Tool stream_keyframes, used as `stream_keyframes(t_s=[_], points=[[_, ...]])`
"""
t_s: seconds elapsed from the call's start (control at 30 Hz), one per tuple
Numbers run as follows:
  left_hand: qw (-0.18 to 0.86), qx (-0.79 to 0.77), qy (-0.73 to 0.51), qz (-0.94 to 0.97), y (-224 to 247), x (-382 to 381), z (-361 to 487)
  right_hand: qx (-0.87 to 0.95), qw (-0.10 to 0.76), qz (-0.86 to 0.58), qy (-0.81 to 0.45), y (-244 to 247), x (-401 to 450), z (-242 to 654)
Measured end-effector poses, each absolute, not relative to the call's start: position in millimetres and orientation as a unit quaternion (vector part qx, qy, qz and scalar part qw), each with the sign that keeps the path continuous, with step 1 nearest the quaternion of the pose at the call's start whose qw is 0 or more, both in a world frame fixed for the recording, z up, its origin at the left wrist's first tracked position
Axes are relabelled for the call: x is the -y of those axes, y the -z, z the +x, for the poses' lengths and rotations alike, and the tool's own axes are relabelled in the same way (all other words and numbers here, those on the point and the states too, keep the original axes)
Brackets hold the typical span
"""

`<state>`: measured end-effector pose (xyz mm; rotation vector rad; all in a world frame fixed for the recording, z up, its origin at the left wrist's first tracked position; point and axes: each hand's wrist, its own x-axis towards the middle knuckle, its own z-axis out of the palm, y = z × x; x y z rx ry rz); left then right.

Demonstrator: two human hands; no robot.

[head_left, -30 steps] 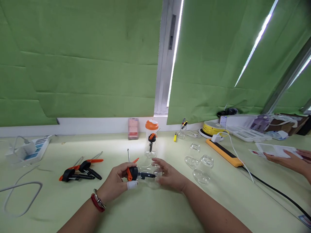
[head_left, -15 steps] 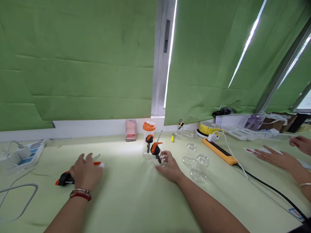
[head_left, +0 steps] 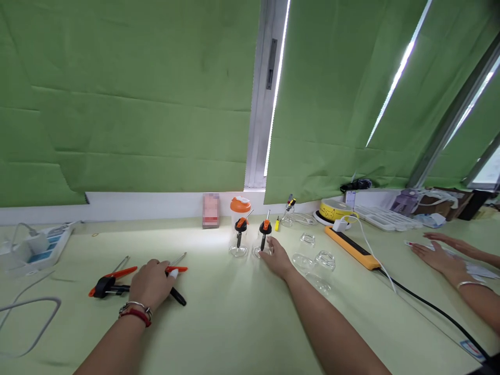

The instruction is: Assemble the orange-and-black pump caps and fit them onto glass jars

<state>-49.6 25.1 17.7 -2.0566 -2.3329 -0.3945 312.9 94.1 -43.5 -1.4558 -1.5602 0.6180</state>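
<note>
My left hand (head_left: 150,285) is closed on an orange-and-black tool (head_left: 177,296) that lies on the table; its thin metal shaft points up and to the right. Another orange-and-black tool (head_left: 107,285) rests just left of that hand. My right hand (head_left: 276,259) has its fingers against the right side of a clear glass (head_left: 257,251), which stands upright with a tool (head_left: 265,227) in it. To its left stands a second glass (head_left: 238,251), also holding a tool (head_left: 241,225). Two clear glasses (head_left: 302,260) (head_left: 321,276) are right of my right hand.
Behind the glasses is an orange-lidded cup (head_left: 240,204), with a pink box (head_left: 211,211) to its left. An orange power strip (head_left: 351,249) and cables lie to the right. Another person's hands (head_left: 441,258) rest on papers at the far right. A white tray (head_left: 58,252) sits left.
The glass at my right hand has gone from tilted to upright, slightly right of before. My left hand has moved right, and the tool under it now shows its black handle.
</note>
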Motion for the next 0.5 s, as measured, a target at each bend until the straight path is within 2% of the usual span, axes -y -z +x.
stream_keyframes(t_s=[0.23, 0.5], points=[[-0.120, 0.730, 0.130, -0.660, -17, -17, -27, 0.634, 0.419, -0.606, -0.237, 44, -115, 321], [-0.120, 0.702, 0.140, -0.688, -17, -16, -24, 0.627, 0.415, -0.643, -0.148, 45, -74, 304]])
